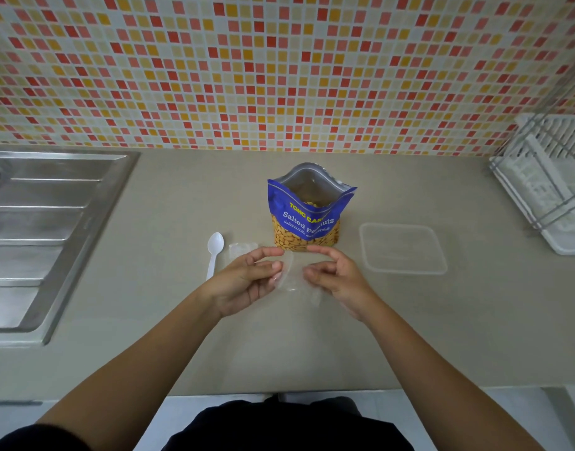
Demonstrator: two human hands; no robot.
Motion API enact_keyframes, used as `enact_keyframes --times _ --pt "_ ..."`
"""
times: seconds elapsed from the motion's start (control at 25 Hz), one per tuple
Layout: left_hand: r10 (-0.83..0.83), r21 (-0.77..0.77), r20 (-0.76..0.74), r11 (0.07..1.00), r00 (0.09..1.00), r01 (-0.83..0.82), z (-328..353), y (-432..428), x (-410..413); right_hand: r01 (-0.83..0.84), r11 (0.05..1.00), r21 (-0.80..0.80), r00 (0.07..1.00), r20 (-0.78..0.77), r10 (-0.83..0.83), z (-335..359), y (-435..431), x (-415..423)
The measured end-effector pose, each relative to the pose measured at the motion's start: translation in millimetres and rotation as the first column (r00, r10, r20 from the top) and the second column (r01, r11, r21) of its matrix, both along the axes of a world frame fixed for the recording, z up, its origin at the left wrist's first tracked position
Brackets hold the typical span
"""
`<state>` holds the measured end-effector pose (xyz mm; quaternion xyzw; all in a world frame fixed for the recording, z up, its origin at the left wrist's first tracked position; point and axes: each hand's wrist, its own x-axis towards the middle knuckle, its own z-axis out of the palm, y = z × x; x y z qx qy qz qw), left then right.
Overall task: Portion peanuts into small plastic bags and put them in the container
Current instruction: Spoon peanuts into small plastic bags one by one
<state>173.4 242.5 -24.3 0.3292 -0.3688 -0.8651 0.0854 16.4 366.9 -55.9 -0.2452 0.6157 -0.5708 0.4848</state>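
A blue bag of salted peanuts stands upright and open at the middle of the counter. In front of it, my left hand and my right hand hold a small clear plastic bag between them, each pinching one side of it. A small stack of clear plastic bags lies on the counter just behind my left hand. A white plastic spoon lies to the left of that stack. A clear rectangular container sits empty on the counter to the right of the peanut bag.
A steel sink drainboard fills the left side of the beige counter. A white dish rack stands at the far right. A tiled wall rises behind the counter.
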Motion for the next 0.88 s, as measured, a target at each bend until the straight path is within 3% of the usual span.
enact_keyframes --times 0.04,0.12,0.2,0.28,0.4,0.56,0.72,0.88 --pt "0.011 -0.054 0.016 0.999 1.000 -0.010 0.9 0.0 -0.4 -0.004 1.000 -0.011 1.000 -0.009 0.004 2.8 0.6 -1.4" --pt "0.021 -0.311 0.111 0.950 0.994 0.015 2.5 -4.0 -0.8 -0.005 1.000 -0.003 0.999 -0.043 0.005 8.0 3.4 -5.1" --pt "0.036 -0.543 0.206 0.835 0.978 0.083 5.0 -9.8 -1.5 -0.017 1.000 0.016 0.998 -0.066 0.018 11.7 7.8 -8.2" --pt "0.041 -0.650 0.236 0.750 0.971 0.126 7.7 -13.3 -2.3 -0.030 0.999 0.036 0.993 -0.115 0.034 12.2 10.8 -10.3" --pt "0.042 -0.690 0.242 0.710 0.969 0.141 11.4 -13.6 -4.6 0.006 0.999 0.036 0.996 -0.093 -0.002 15.3 11.2 -11.2" --pt "-0.013 -0.649 0.286 0.733 0.958 0.204 13.0 -12.1 -8.3 0.035 0.999 0.003 0.997 -0.073 -0.035 23.2 12.1 -15.7" --pt "0.067 -0.758 0.317 0.617 0.946 0.211 14.6 -17.8 -13.6 0.014 0.999 -0.033 0.998 -0.067 -0.017 26.0 12.6 -21.2" --pt "0.093 -0.744 0.311 0.643 0.946 0.182 15.1 -23.2 -15.9 0.018 1.000 -0.024 0.981 -0.190 -0.022 22.0 12.4 -23.6"
